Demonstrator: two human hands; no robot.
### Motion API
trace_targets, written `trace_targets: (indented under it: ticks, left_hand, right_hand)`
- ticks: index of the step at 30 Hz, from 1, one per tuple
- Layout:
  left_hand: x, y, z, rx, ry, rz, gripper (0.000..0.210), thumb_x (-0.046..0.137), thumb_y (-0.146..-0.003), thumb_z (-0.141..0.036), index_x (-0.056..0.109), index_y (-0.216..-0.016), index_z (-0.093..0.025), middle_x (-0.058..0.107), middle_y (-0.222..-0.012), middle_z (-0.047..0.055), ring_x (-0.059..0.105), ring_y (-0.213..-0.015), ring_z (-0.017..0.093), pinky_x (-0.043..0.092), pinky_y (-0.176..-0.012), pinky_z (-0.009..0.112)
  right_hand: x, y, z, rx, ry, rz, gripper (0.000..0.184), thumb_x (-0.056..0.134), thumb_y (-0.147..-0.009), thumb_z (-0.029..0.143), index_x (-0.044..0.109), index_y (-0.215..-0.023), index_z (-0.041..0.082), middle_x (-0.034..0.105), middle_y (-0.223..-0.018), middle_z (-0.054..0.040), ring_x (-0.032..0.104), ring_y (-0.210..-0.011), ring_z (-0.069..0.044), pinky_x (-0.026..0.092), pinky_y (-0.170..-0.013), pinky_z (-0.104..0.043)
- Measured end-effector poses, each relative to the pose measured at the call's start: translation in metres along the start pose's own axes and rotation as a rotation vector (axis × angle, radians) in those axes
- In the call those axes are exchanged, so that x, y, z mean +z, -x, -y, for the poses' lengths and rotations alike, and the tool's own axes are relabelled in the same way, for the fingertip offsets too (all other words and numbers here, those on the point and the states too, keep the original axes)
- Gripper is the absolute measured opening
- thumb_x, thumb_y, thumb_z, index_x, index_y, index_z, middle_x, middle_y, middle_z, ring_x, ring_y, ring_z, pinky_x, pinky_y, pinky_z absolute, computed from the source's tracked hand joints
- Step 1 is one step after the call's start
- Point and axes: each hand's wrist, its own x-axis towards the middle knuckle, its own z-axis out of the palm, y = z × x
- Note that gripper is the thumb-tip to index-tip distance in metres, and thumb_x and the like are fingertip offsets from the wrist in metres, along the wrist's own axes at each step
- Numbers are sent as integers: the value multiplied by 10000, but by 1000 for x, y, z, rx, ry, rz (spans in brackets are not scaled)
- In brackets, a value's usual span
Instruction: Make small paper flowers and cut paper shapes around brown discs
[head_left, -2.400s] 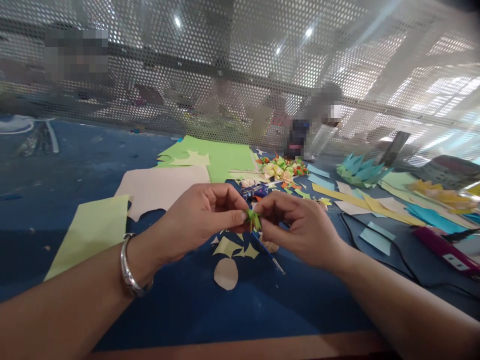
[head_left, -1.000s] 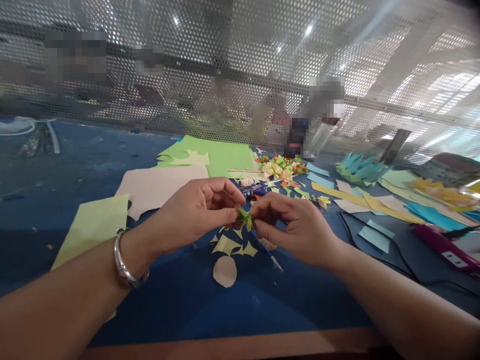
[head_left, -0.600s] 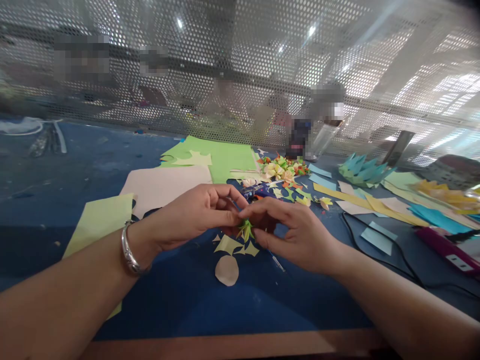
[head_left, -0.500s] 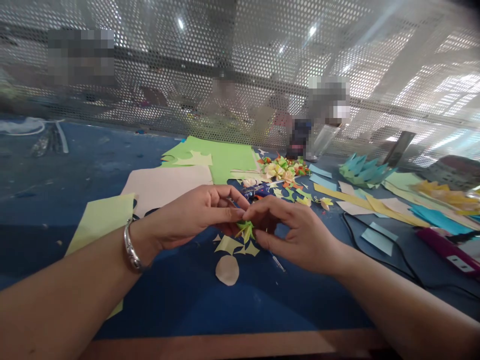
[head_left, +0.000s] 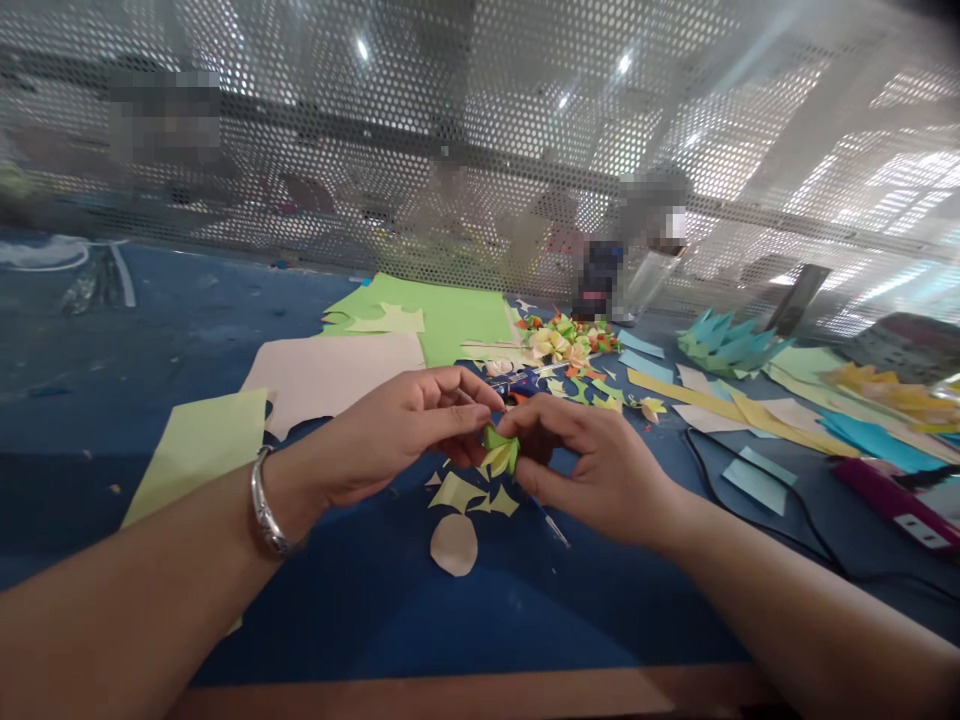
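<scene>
A small green and pale-yellow paper flower (head_left: pixel 501 452) is held between my two hands above the blue table. My right hand (head_left: pixel 581 455) grips it from the right, with its thumb and fingers bent around the petals. From the left, my left hand (head_left: pixel 424 425), below a silver bangle, pinches at the flower's upper side; its own fingers partly hide that contact. Under the hands lie pale-yellow paper scraps (head_left: pixel 456 492) and a round beige paper disc (head_left: pixel 454 545). A thin blue-handled tool (head_left: pixel 551 523) pokes out beneath my right hand.
Finished paper flowers (head_left: pixel 566 338) are heaped beyond the hands. Green sheets (head_left: pixel 457 300), a beige sheet (head_left: pixel 337 375) and a yellow sheet (head_left: pixel 199 445) lie left of centre. Rightward are paper strips (head_left: pixel 697 392), a black cable (head_left: pixel 720 490) and a purple power strip (head_left: pixel 892 500). A perforated metal screen (head_left: pixel 450 130) stands behind.
The flower has turned between my fingers, so more of its green and yellow petals show. My left fingertips have shifted slightly right; both arms stay nearly in place.
</scene>
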Motion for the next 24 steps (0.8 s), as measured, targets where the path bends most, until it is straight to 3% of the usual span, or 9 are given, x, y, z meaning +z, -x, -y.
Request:
trace_targets:
  ticks: [7, 18, 24]
  left_hand:
    - [-2, 3, -8, 219, -325, -173, 194, 723, -910, -345, 673, -1019, -192, 699, -921, 22, 645, -867, 156, 517, -795, 299]
    - [1, 5, -3, 243, -271, -43, 300, 764, -877, -326, 623, -1121, -221, 696, -1081, 59, 692, -1001, 205, 594, -853, 366]
    - [7, 17, -8, 540, -680, -229, 95, 698, -909, -229, 679, -999, -254, 602, -1042, 29, 604, -950, 173, 530, -841, 339]
  right_hand:
    - [-1, -3, -1, 48, -8, -91, 174, 638, -833, 75, 656, -972, 179, 621, -715, 57, 585, -594, -71, 482, -585, -186]
    - [-1, -4, -4, 55, 9, -80, 166, 647, -842, 99, 662, -980, 190, 622, -706, 62, 580, -585, -73, 474, -576, -196]
    - [-1, -5, -5, 77, 36, -143, 181, 638, -819, 94, 664, -971, 188, 626, -708, 57, 576, -602, -79, 466, -578, -203]
